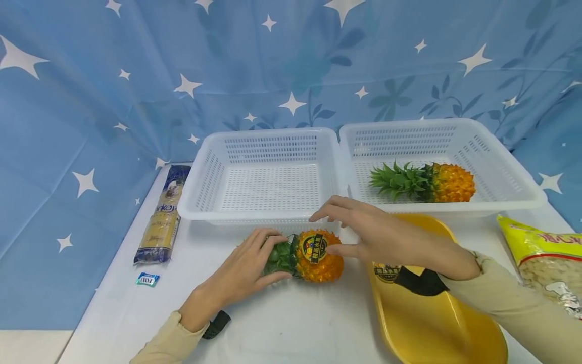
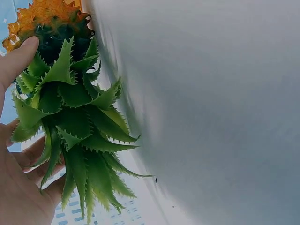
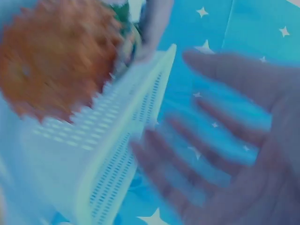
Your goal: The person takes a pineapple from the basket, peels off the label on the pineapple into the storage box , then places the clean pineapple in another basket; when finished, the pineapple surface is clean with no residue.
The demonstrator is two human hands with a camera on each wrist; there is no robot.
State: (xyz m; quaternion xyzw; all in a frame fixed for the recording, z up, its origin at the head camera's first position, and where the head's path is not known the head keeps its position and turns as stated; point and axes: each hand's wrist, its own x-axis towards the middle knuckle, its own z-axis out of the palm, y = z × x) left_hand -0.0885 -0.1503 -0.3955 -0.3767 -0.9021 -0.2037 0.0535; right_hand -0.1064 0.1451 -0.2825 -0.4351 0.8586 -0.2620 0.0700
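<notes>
An orange toy-like pineapple [image 1: 320,256] with a green crown and a black round label lies on the white table, in front of the left basket. My left hand [image 1: 243,263] curls round its crown. In the left wrist view, the thumb [image 2: 21,55] lies at the base of the fruit and the other fingers are partly behind the leaves. My right hand [image 1: 370,230] hovers beside the fruit with fingers spread, holding nothing; the right wrist view is blurred. Another pineapple [image 1: 452,183] lies on its side in the right basket.
Two white perforated baskets, left [image 1: 259,216] and right [image 1: 454,206], stand side by side at the back. A yellow tray [image 1: 411,323] sits under my right forearm. A long pasta packet [image 1: 162,217] and a small blue sachet [image 1: 147,279] lie left; a yellow-topped bag [image 1: 552,268] lies right.
</notes>
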